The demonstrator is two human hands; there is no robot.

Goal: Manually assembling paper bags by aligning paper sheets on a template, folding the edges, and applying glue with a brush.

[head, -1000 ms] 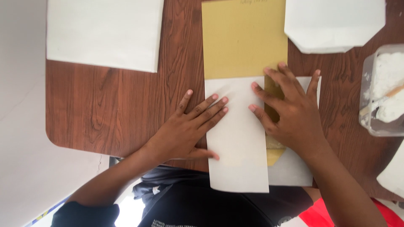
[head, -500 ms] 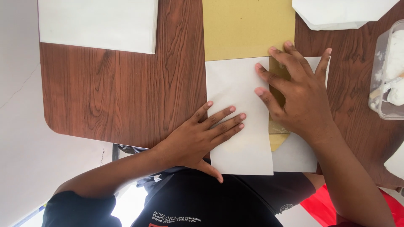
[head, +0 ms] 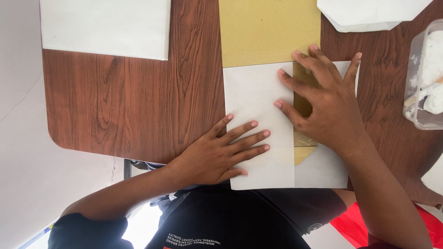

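1. The left hand [head: 217, 154] is lying flat, fingers [head: 251, 137] spread open and gripping nothing, pressing down on the lower left part of a white sheet [head: 256, 94].
2. The right hand [head: 330, 106] is also lying flat and open, its fingers [head: 295, 83] reaching across the folded edge of the white sheet, with the palm resting over the brown strip that shows beside that edge.
3. The white sheet is lying at the near edge of the table [head: 134, 101], folded over the lower part of a tan card [head: 270, 32]; a rounded corner of the card is peeking out below the right hand.
4. Judging by how things lie, the left flap is already folded across and is being held down, while a second white layer [head: 323, 170] on the right is lying flat and unfolded, so the wrapping looks roughly half done.
5. A white stack [head: 106, 25] is sitting at the far left of the table, more white paper [head: 369, 14] at the far right.
6. A clear tub [head: 427, 78] with white paste is standing at the right edge, well apart from the hands.
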